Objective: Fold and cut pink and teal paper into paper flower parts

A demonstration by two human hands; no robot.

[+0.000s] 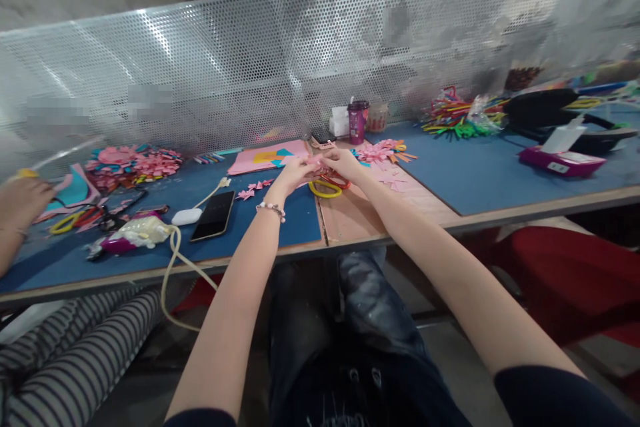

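Over the middle of the table, my left hand point(294, 173) and my right hand point(342, 164) meet at a small piece of pink paper point(315, 163). The fingers of both are closed on it, and they cover part of it. Just below the hands lie scissors with yellow handles point(326, 189); something red and orange beside them is partly hidden. Pink paper sheets point(244, 159) with yellow and blue pieces on top lie behind my left hand. Small pink paper cut-outs point(253, 189) are to its left. Right of my right hand is a pile of pink paper pieces point(381, 149).
A phone point(214, 215) and a white charger case point(187, 216) with a cable lie left. At far left is another person's hand point(25, 197). A purple cup point(357, 122) stands behind my hands, before a perforated metal screen point(210, 73). A purple box point(561, 161) sits right.
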